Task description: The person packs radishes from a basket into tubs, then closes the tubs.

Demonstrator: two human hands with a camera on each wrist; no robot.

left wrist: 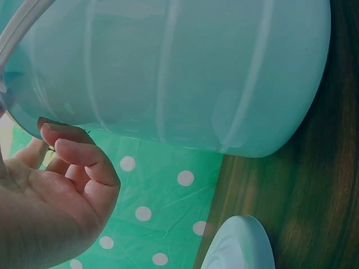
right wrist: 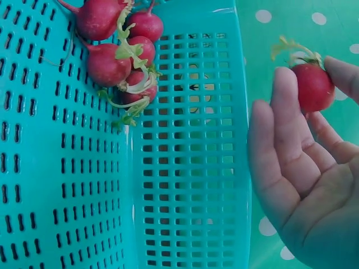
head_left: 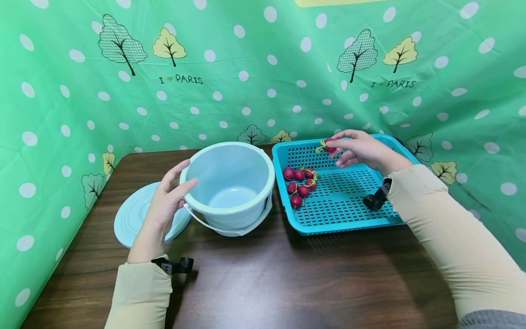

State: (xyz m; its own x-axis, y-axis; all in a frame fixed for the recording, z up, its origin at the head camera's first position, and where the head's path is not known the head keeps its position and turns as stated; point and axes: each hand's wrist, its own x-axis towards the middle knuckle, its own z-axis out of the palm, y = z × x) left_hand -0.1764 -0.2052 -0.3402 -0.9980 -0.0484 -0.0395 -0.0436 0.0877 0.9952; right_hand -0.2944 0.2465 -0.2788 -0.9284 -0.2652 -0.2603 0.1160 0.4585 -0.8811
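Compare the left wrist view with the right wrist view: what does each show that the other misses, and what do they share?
Only the left wrist view shows the left hand beside the pale bucket, the lid's edge and the brown table. Only the right wrist view shows the right hand pinching a radish, the teal basket and its radish cluster. Both show the green dotted cloth.

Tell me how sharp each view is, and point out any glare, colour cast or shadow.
Head view: even light, sharp; the bucket and left hand cast soft shadows on the table. Left wrist view: dim with a teal cast, a faint sheen on the bucket wall, the palm close and soft. Right wrist view: bright, the held radish and tray crisp, no glare.
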